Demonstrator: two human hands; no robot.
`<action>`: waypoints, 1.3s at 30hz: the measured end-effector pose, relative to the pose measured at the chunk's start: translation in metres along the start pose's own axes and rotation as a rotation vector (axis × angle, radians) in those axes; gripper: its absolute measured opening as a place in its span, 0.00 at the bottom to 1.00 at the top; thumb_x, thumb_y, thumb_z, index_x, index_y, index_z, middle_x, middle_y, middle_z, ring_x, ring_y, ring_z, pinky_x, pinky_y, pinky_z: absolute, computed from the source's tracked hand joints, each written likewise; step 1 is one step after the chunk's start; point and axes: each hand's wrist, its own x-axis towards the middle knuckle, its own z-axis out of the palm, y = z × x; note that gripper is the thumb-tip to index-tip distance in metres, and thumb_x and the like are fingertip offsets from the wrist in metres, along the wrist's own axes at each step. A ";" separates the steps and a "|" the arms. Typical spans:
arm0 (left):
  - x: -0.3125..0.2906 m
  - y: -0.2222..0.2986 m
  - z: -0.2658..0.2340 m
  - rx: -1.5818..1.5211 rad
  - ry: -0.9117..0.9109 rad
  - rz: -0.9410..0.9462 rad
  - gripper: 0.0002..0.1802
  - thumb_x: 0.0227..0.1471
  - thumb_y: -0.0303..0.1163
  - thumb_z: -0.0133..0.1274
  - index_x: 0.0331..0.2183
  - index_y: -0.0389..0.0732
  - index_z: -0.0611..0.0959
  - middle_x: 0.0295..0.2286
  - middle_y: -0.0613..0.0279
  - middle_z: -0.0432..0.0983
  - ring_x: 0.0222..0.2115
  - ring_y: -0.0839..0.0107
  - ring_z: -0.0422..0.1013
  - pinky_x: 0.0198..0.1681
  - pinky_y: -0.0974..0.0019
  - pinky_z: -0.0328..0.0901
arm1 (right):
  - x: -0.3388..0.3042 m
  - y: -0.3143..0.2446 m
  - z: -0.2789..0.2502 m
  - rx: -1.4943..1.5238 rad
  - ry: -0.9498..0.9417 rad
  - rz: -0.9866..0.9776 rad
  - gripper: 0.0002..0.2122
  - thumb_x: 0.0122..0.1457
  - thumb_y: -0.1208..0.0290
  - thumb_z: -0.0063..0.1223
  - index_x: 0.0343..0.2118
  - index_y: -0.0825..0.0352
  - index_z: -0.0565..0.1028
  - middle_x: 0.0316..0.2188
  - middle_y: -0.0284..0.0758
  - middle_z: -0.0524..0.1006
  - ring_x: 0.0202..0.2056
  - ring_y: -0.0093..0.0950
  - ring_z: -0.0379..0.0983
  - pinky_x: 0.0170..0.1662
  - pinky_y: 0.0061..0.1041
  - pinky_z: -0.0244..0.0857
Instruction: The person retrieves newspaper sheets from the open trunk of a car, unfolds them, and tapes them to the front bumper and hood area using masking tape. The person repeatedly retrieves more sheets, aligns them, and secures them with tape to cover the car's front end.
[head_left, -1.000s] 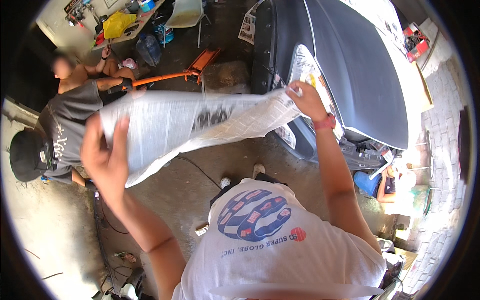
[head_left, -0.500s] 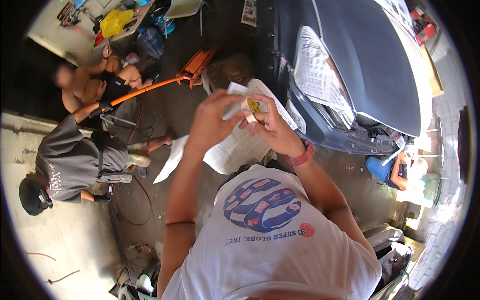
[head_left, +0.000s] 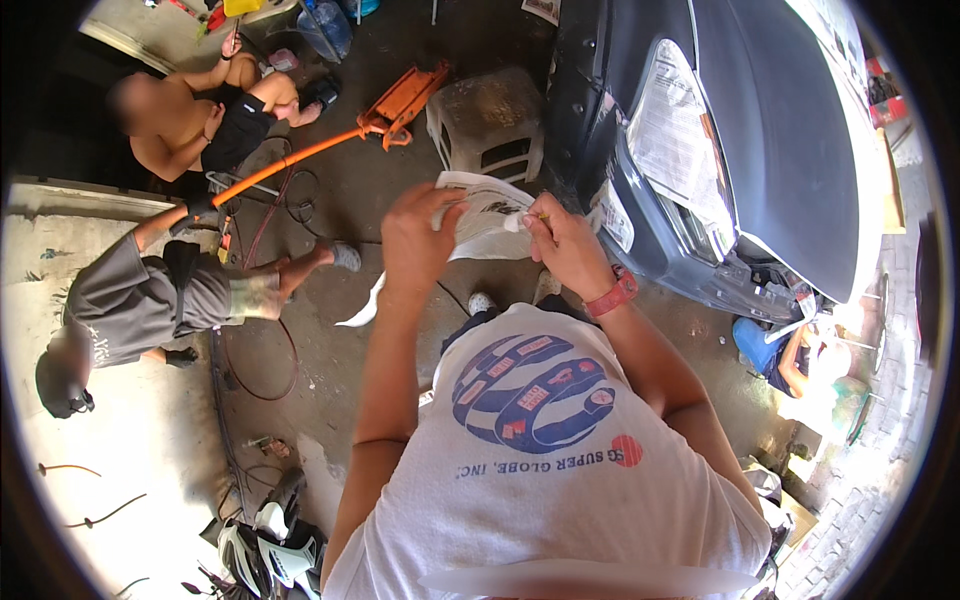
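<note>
A sheet of newspaper (head_left: 488,245) hangs, curved, between my two hands. My left hand (head_left: 415,240) is closed at the sheet's left edge, its thumb and fingers bent around the paper. On the right, my right hand (head_left: 570,255) is closed around a roll of tape (head_left: 545,216), mostly hidden by the fingers; a whitish piece shows beside the fingertips against the paper. Just right of this hand is the dark grey car front (head_left: 640,245), whose headlight is covered with taped newspaper (head_left: 668,145).
A worn plastic stool (head_left: 485,105) stands beyond my hands. To the left, a person in dark clothes (head_left: 130,285) holds the handle of an orange floor jack (head_left: 400,105); another person (head_left: 190,120) sits nearby. A hose (head_left: 296,365) loops over the floor. Someone (head_left: 790,360) crouches at the right.
The tape roll, held between both hands before, is now in my right hand. My hands have moved apart, with the newspaper raised between them. The view has shifted, bringing the stool into sight.
</note>
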 end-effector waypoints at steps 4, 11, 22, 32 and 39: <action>0.033 -0.012 -0.021 -0.317 -0.159 -0.218 0.15 0.55 0.20 0.69 0.46 0.40 0.89 0.34 0.55 0.88 0.37 0.67 0.83 0.43 0.63 0.74 | 0.026 -0.016 -0.013 -0.023 -0.037 -0.093 0.08 0.75 0.66 0.55 0.41 0.65 0.75 0.19 0.37 0.81 0.22 0.32 0.80 0.30 0.33 0.68; 0.097 0.006 -0.025 -0.296 -0.407 -0.127 0.20 0.54 0.22 0.71 0.50 0.40 0.90 0.34 0.60 0.86 0.29 0.78 0.73 0.34 0.68 0.66 | 0.092 -0.054 -0.036 0.013 0.028 -0.155 0.20 0.67 0.52 0.65 0.29 0.68 0.80 0.23 0.48 0.81 0.28 0.50 0.80 0.34 0.47 0.70; 0.197 0.030 0.006 -0.120 -0.439 0.013 0.13 0.56 0.26 0.72 0.43 0.37 0.90 0.30 0.63 0.82 0.27 0.75 0.69 0.32 0.66 0.63 | 0.179 -0.051 -0.108 -0.116 0.167 -0.298 0.24 0.65 0.47 0.66 0.27 0.68 0.79 0.23 0.45 0.80 0.28 0.49 0.80 0.34 0.42 0.71; 0.237 0.039 0.015 -0.114 -0.109 -0.055 0.13 0.68 0.35 0.65 0.41 0.34 0.92 0.27 0.62 0.85 0.29 0.80 0.72 0.35 0.67 0.68 | 0.155 0.012 -0.123 -0.182 0.064 -0.237 0.24 0.75 0.64 0.52 0.71 0.59 0.65 0.24 0.50 0.79 0.28 0.53 0.80 0.33 0.52 0.69; 0.238 0.044 -0.051 0.030 0.007 -0.055 0.16 0.69 0.37 0.64 0.39 0.31 0.90 0.22 0.66 0.76 0.27 0.81 0.66 0.33 0.70 0.64 | 0.112 0.163 -0.151 -0.210 0.097 -0.059 0.33 0.76 0.66 0.49 0.79 0.59 0.51 0.25 0.46 0.82 0.30 0.51 0.82 0.36 0.52 0.73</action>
